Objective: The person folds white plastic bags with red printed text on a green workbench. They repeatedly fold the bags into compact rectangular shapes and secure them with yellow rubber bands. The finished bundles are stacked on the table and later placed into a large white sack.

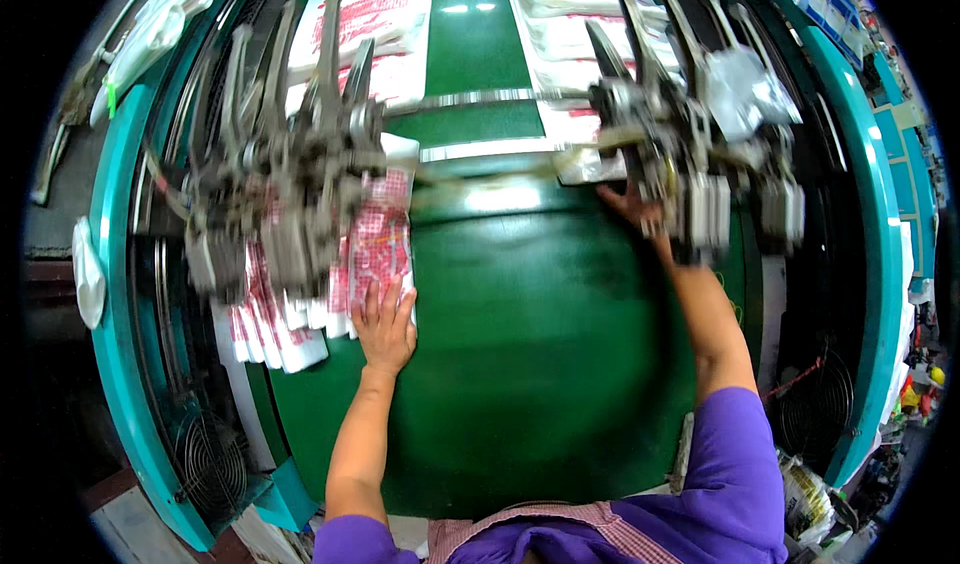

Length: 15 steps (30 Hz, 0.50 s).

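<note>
My left hand (385,326) lies flat, fingers stretched out, on the near end of a stack of white plastic bags with red print (378,229). More printed bags (262,314) fan out to its left, partly under the left metal clamp assembly (295,184). My right hand (633,206) reaches under the right clamp assembly (680,184), which hides part of it. Its visible fingers are apart, just below the near end of the right row of white bags (592,167). I see nothing held in either hand.
A green table surface (530,364) lies between the arms. Metal bars (490,151) cross it between the clamps. Further printed bags (385,14) lie in a row at the far left. Teal machine rails (110,294) run along both sides, with a round fan grille (212,464) low at left.
</note>
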### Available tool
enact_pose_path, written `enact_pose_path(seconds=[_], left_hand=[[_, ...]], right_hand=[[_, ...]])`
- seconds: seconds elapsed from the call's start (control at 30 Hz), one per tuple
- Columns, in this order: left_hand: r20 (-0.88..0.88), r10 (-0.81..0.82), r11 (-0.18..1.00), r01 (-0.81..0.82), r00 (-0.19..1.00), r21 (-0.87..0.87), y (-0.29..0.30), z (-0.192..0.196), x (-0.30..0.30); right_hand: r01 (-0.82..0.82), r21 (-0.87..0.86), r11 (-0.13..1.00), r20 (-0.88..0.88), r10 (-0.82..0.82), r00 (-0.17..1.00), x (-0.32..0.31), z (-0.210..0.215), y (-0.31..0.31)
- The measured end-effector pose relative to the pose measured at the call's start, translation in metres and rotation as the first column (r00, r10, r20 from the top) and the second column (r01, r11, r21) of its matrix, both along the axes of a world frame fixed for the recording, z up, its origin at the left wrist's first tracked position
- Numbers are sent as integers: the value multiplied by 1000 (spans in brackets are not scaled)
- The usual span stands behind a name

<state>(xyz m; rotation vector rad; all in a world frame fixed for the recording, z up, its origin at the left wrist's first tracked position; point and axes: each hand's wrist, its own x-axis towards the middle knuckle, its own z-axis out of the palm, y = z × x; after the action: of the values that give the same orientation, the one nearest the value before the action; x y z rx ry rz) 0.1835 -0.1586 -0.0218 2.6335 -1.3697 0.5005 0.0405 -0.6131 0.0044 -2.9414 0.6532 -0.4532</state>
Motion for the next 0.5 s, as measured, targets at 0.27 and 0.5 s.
enact_pose_path(seconds=[0.27, 0.5], left_hand=[[16, 25, 1000, -25, 1000, 5, 13, -9, -1], [-50, 55, 998, -53, 997, 34, 15, -5, -1]], right_hand=[[61, 129, 990, -18, -59, 998, -7, -12, 13], [104, 202, 974, -5, -105, 994, -35, -2, 33]])
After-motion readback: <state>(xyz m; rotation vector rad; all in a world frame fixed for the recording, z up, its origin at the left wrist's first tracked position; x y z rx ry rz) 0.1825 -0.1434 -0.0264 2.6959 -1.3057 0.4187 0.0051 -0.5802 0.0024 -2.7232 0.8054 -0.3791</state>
